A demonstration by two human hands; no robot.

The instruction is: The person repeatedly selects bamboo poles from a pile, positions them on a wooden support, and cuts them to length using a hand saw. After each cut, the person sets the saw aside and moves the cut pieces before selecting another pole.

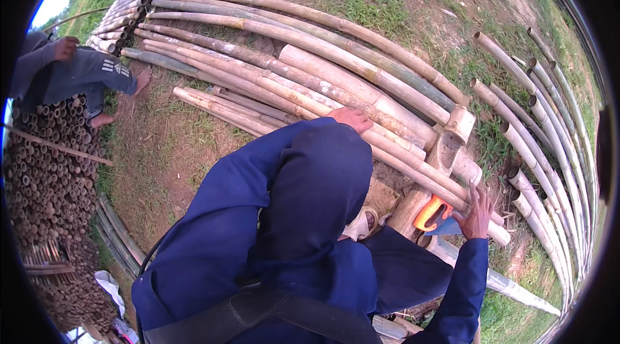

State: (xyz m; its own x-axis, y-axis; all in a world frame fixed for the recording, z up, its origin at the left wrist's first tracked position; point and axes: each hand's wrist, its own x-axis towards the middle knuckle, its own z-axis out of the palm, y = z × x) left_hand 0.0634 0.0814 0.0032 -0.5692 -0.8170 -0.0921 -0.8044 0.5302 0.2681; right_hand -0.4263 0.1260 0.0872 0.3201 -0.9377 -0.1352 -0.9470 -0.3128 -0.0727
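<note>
With my left hand point(352, 119) over the long, slender tan bamboo poles point(420, 178), its grip unclear, and my right hand point(475, 213) spread wide near their ends beside the orange-handled saw point(431, 213), I'd best press evenly, steadying them across the thick tan log point(408, 212).

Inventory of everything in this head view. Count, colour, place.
Long round bamboo poles: about ten, tan to greenish, laid before the person
Thick hollowed crosspiece: one, tan, near those poles' right ends
Orange-handled handsaw: one, orange and bluish, beside right hand
Separate round bamboo poles: over ten, pale, right
Stacked bamboo ends: many, brown, left
White crumpled sheet or bag: one, white, lower left
Patchy grass: uncounted, green, on brown soil
Co-worker: one, dark clothing, far left
Left hand: one, bare, on a pole
Right hand: one, bare, by pole ends
Sleeves: two, dark blue, lower view
</note>
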